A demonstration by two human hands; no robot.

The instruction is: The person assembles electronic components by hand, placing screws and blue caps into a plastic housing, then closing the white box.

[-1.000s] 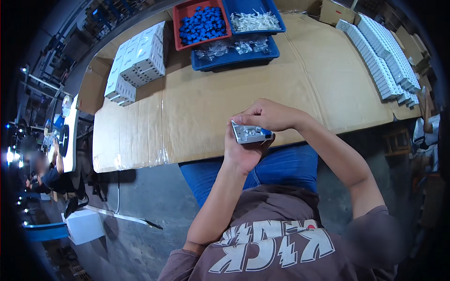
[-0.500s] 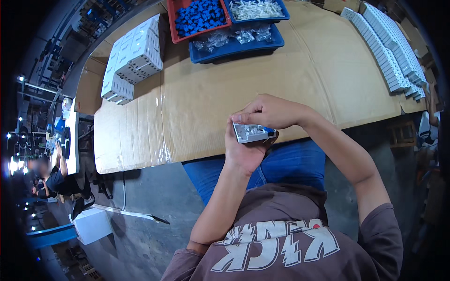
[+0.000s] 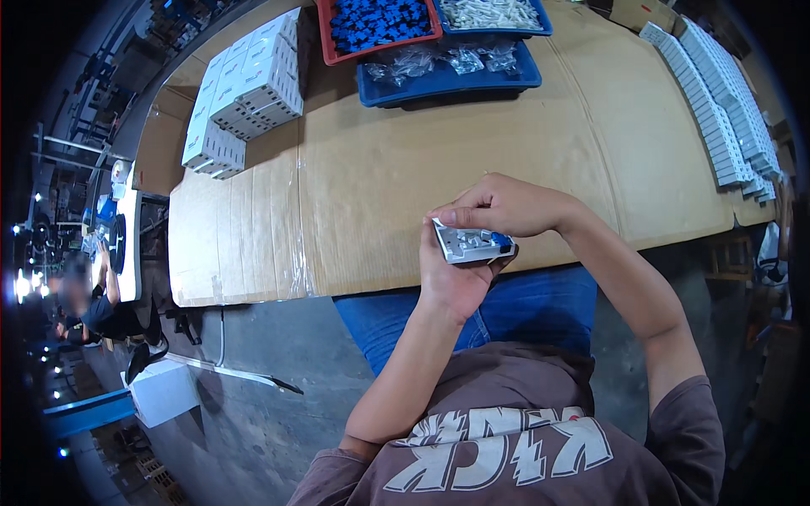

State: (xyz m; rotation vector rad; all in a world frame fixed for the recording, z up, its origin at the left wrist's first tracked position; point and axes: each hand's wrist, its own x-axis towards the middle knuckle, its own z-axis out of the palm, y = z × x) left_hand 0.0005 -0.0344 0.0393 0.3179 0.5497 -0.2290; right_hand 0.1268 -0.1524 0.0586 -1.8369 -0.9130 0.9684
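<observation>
Just above the table's near edge, my left hand (image 3: 456,285) cradles a shallow white plastic housing (image 3: 462,253) from below, its inside facing up. Small white pieces and a blue part (image 3: 502,241) sit inside it, the blue one at its right end. My right hand (image 3: 523,207) reaches across the far side of the housing, closed, with bent fingers and the thumb at the upper left corner. Whatever its fingertips pinch is hidden.
White boxes (image 3: 253,80) stand stacked at left on the cardboard-covered table (image 3: 380,185). At the back are a red tray (image 3: 327,42) of blue parts, a blue tray (image 3: 540,32) of white parts and another blue tray (image 3: 439,91) with clear bags. Rows of white units (image 3: 717,101) line the right.
The view has shifted slightly, so hands and housing appear a little further right. The housing's inside and blue part show more now. Both hands keep nearly the same hold.
</observation>
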